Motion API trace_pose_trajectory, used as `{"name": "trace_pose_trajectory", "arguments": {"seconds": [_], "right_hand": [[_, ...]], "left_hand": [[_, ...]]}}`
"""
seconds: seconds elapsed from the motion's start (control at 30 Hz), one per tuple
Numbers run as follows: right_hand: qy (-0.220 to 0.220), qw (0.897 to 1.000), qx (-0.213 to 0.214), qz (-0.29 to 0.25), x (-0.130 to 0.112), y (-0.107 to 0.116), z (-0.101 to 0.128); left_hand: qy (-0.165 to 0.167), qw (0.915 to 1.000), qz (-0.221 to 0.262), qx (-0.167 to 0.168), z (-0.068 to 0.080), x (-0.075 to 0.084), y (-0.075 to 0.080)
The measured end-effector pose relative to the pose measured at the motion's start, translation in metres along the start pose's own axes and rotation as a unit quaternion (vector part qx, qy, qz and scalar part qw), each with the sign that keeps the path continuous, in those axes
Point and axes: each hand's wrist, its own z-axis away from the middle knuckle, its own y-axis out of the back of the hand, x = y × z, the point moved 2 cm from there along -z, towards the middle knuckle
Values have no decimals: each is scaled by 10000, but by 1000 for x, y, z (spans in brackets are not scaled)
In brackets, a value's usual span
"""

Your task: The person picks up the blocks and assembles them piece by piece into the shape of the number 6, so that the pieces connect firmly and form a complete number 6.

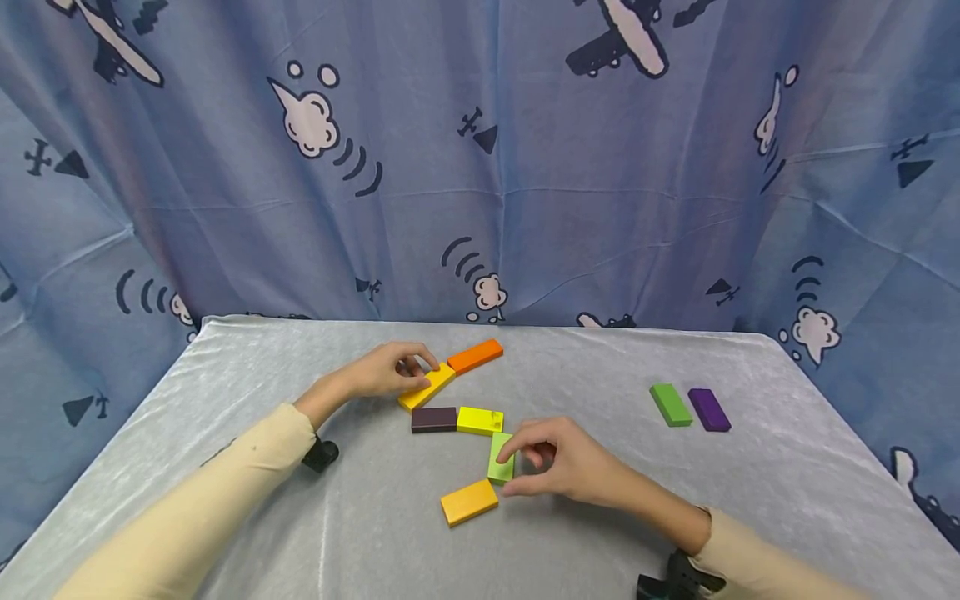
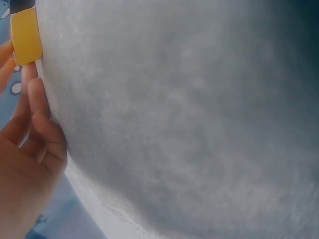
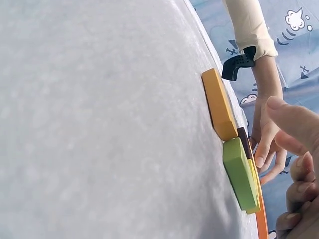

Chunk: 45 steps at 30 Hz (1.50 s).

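My left hand pinches a golden-yellow block with thumb and fingertips, near an orange block. In the left wrist view, fingertips reach the golden-yellow block at the upper left edge. My right hand hovers around a light green block; its thumb and index finger are spread apart. The right wrist view shows that hand's fingers apart from the light green block. A dark purple-brown block, a bright yellow block and an orange-yellow block lie flat, continuing the zigzag row.
A green block and a purple block lie side by side at the right of the table. A light grey cloth covers the table. Behind it hangs a blue patterned curtain. Black wrist cameras are strapped to both wrists.
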Motion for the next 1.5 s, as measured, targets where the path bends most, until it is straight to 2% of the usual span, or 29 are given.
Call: {"name": "trace_pose_trajectory", "arguments": {"seconds": [0.13,0.4,0.73,0.9,1.1,1.5], "right_hand": [[25,9999,25,100,1,3,4],[-225,9992,162,293,6,17,15],[33,9961,740,475,14,44,35],[297,9921,1077,577,20,58,44],[390,9871,1381,717,25,77,54],[-73,9764,1833,1143,37,106,71]], "left_hand": [[-13,10000,-13,3,0,0,0],[60,10000,-30,-6,1,0,0],[-24,10000,26,-27,1,0,0],[-45,10000,33,-29,1,0,0],[-101,9999,-5,-12,0,1,0],[-125,9999,-1,-28,0,2,0]]}}
